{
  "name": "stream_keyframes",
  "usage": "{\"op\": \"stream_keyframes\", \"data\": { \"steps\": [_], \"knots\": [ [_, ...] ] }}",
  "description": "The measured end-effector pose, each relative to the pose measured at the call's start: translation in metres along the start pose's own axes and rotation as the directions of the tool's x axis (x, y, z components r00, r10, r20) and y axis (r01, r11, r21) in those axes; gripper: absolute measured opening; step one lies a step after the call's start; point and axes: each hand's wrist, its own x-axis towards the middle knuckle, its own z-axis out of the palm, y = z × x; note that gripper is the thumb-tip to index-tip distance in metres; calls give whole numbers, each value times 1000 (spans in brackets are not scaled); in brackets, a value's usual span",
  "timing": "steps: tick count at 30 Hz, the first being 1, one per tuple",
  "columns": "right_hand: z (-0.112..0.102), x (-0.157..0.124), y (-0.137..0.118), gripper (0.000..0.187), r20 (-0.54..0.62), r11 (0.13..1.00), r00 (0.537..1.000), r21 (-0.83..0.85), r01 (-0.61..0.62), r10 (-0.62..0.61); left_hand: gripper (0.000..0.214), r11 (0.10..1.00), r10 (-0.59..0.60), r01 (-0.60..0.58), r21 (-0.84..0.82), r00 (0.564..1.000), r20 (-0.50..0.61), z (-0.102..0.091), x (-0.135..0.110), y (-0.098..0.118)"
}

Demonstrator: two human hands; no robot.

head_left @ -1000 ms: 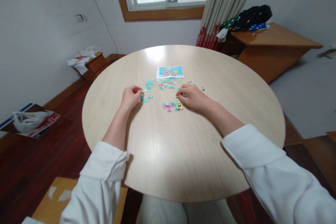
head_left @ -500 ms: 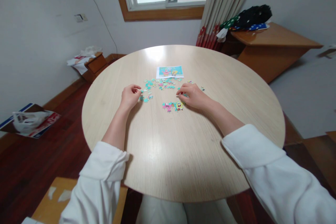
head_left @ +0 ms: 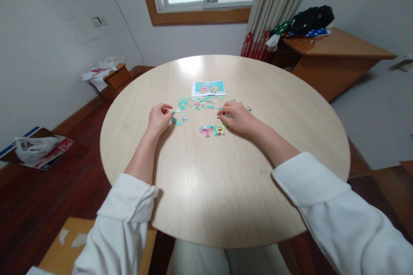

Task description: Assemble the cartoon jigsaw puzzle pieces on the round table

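On the round table, my left hand (head_left: 160, 119) rests with curled fingers at the left edge of the loose jigsaw pieces (head_left: 183, 103). Whatever its fingertips hold, if anything, is too small to make out. My right hand (head_left: 237, 116) is bent in a pinch just above and right of a joined puzzle section (head_left: 212, 129) with pink and yellow cartoon figures. Its fingers hide what lies between them; some turquoise pieces show under the palm. Behind the loose pieces lies the reference picture (head_left: 209, 88), a small printed sheet with the same figures.
The pale round table (head_left: 206, 189) fills the middle. A few loose pieces (head_left: 248, 108) lie beyond my right hand. A wooden desk (head_left: 338, 47) with dark cloth stands at the back right, beside the curtain (head_left: 277, 0). A wooden stool (head_left: 66, 247) is at the lower left.
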Motion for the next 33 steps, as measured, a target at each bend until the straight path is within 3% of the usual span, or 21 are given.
{"op": "stream_keyframes", "data": {
  "steps": [33],
  "knots": [
    [7,3,5,24,-78,998,995,-9,-67,66,23,1000,-24,24,-3,1000,-1,5,0,3]
  ]
}}
